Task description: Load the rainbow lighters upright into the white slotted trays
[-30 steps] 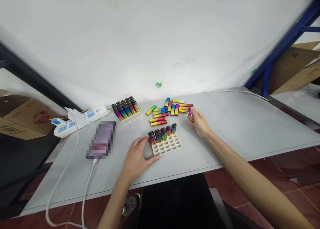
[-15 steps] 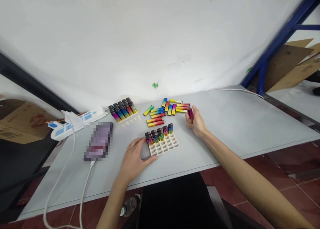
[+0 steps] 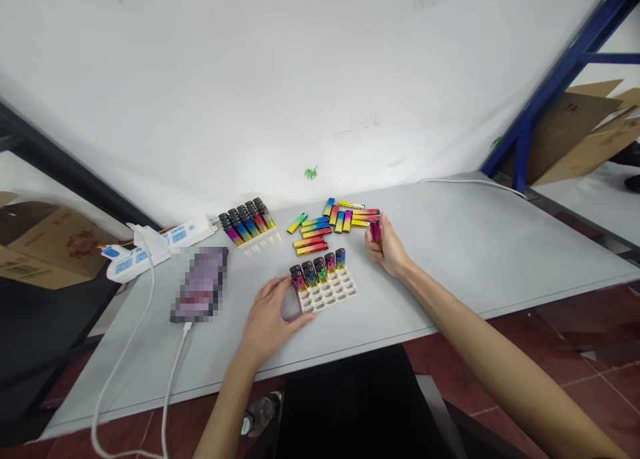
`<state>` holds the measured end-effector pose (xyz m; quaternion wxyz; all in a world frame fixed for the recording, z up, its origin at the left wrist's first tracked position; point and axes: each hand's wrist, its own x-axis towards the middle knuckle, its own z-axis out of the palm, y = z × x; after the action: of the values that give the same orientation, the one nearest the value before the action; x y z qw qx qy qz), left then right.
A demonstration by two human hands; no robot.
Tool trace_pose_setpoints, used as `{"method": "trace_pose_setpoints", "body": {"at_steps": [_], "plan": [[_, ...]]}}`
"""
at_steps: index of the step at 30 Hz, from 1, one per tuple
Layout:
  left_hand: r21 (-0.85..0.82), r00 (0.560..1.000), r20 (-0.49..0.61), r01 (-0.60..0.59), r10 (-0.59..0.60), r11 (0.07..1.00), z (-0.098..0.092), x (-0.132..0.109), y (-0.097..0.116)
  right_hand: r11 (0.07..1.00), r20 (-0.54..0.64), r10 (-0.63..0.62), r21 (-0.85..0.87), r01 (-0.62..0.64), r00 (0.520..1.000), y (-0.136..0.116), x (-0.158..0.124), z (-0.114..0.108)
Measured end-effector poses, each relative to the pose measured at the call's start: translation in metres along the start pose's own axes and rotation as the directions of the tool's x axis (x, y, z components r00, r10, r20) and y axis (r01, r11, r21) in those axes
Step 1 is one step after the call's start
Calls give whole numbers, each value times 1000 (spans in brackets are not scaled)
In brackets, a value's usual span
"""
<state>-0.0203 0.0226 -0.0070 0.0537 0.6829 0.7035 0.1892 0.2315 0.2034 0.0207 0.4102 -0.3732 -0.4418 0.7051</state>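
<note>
A white tray [image 3: 327, 300] with rows of holes lies in front of me, and several upright lighters [image 3: 320, 271] fill its back part. My left hand [image 3: 270, 319] spans the tray's left end, its thumb at the front corner and its index finger at the back corner, steadying it. To the right of the tray, my right hand [image 3: 387, 245] is closed around a magenta lighter [image 3: 376, 235], raised off the table. Beyond the tray, loose lighters [image 3: 316, 232] in yellow, red, blue and green lie scattered near the right hand's fingers.
A second holder of upright black-topped lighters [image 3: 247, 222] stands by the wall. At left lie a phone [image 3: 200, 284] on a white cable and a power strip [image 3: 160, 245]. Cardboard boxes [image 3: 575, 132] stand beyond the blue frame [image 3: 550, 72]. A plastic bottle [image 3: 260, 415] is below the table.
My right hand has shifted slightly left and down with the magenta lighter, which now shows more fully. The left hand and the tray have stayed put.
</note>
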Motion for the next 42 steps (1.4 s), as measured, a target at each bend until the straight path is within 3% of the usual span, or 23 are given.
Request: {"method": "trace_pose_setpoints", "body": {"at_steps": [11, 28, 34, 37, 42], "plan": [[5, 1000, 13, 15, -15, 1000, -1, 0, 0, 1000, -116, -2, 6, 3, 993, 1, 2, 0], [5, 1000, 26, 9, -9, 1000, -1, 1, 0, 999, -127, 2, -35, -6, 992, 2, 0, 3], [-13, 999, 29, 16, -15, 1000, -2, 1, 1, 985, -109, -127, -127, 113, 986, 6, 3, 2], [-26, 999, 31, 12, -11, 1000, -3, 1, 2, 912, -88, -269, -343, 224, 959, 9, -1, 0], [-51, 1000, 10, 1, 0, 999, -3, 2, 2, 586, 36, -522, -710, 389, 852, 10, -27, -1]]}}
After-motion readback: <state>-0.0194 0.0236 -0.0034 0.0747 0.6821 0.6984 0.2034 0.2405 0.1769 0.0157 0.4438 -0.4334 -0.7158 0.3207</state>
